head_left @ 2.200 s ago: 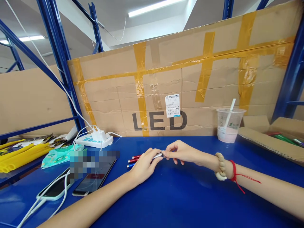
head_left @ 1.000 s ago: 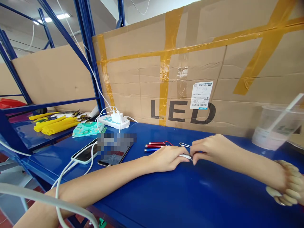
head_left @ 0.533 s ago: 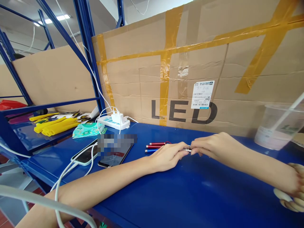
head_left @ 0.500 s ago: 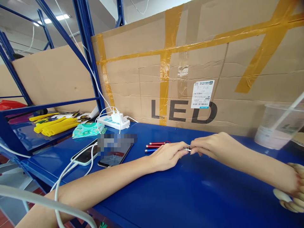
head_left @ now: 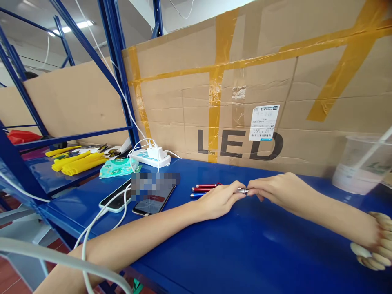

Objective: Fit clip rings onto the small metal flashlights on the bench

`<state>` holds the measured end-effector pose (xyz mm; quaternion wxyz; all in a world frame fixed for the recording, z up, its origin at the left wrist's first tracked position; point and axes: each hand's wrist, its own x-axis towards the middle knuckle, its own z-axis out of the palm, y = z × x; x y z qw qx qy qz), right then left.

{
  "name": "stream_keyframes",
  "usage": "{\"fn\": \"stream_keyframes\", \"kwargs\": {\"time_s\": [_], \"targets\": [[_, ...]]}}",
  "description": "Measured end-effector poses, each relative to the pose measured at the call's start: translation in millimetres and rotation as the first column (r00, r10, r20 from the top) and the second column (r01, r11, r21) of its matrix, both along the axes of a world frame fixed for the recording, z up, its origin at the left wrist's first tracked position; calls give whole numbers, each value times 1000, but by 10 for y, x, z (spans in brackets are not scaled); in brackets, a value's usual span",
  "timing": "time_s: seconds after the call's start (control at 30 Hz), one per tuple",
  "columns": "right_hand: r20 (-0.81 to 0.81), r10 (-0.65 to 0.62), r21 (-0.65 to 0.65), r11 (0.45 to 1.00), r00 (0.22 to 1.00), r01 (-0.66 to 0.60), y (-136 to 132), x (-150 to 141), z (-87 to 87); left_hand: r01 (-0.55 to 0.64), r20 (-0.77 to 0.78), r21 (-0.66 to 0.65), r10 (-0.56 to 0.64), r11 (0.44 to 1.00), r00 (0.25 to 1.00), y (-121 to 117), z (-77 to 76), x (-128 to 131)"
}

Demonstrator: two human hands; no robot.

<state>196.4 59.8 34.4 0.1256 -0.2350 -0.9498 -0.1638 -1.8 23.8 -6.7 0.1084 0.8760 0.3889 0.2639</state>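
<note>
The blue table (head_left: 275, 253) is backed along its far side by a tall cardboard sheet (head_left: 171, 116), on which 3 large letters are printed, several strips of tape (head_left: 216, 94) are stuck and 1 white label (head_left: 264, 122) is pasted. At far left the room is framed by blue posts (head_left: 114, 61) and lit by 1 ceiling lamp (head_left: 78, 25). On the table 2 red pens (head_left: 201, 189) and 1 blue pen (head_left: 197, 195) are laid side by side; at far left, 2 phones (head_left: 118, 202), 1 power strip (head_left: 165, 160) and 1 green packet (head_left: 118, 167) are seen, and at far right 1 cup (head_left: 352, 179) with 1 straw (head_left: 378, 143). Just right of those 3 pens, 1 silver pen (head_left: 242, 190) is grasped by the fingers of the left hand (head_left: 217, 201), its right end pinched by the fingertips of the right hand (head_left: 272, 187).
</note>
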Motion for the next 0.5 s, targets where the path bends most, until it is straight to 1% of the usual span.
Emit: {"fn": "stream_keyframes", "kwargs": {"time_s": [0.13,0.27,0.37,0.5], "targets": [[20,-14,-27,1000,1000,14,13,-25,-12,-21,-7,7,21,1000,1000,12,-17,-15],[40,-20,-84,996,999,23,-31,-43,34,-38,-29,56,40,998,999,-2,-12,-14],[21,-58,-176,982,998,61,-110,-55,74,-34,-70,76,39,997,997,-42,23,-11],[-23,-189,-335,927,982,170,-217,-65,78,-31,-121,107,44,994,992,-94,62,-19]]}}
